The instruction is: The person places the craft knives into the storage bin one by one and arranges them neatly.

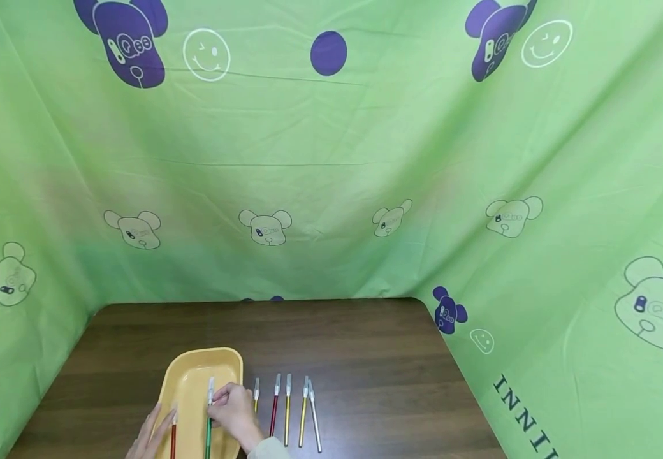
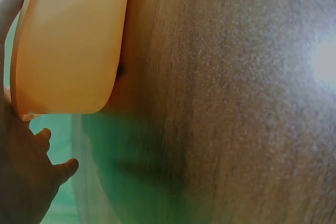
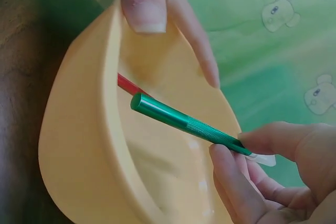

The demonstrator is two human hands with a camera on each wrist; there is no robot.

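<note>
A yellow tray [image 1: 194,376] sits near the front of a dark wooden table [image 1: 343,338]. My right hand [image 1: 219,403] pinches a green pen [image 1: 208,428] by its clear capped end and holds it over the tray. From the right wrist, the green pen [image 3: 181,120] slants across the tray [image 3: 79,145], pinched by my right hand [image 3: 236,148]. A red pen [image 1: 173,438] lies inside the tray, and the red pen [image 3: 127,84] peeks out behind the green one. My left hand [image 1: 156,427] rests with straight fingers [image 3: 149,3] on the tray's left rim. In the left wrist view my left hand [image 2: 23,171] lies beside the tray's outer wall [image 2: 68,45].
Several more pens lie side by side on the table right of the tray, among them a dark red one [image 1: 275,411], a yellow one [image 1: 287,414] and a silver one [image 1: 315,421]. Green printed cloth [image 1: 331,191] walls in the back and both sides.
</note>
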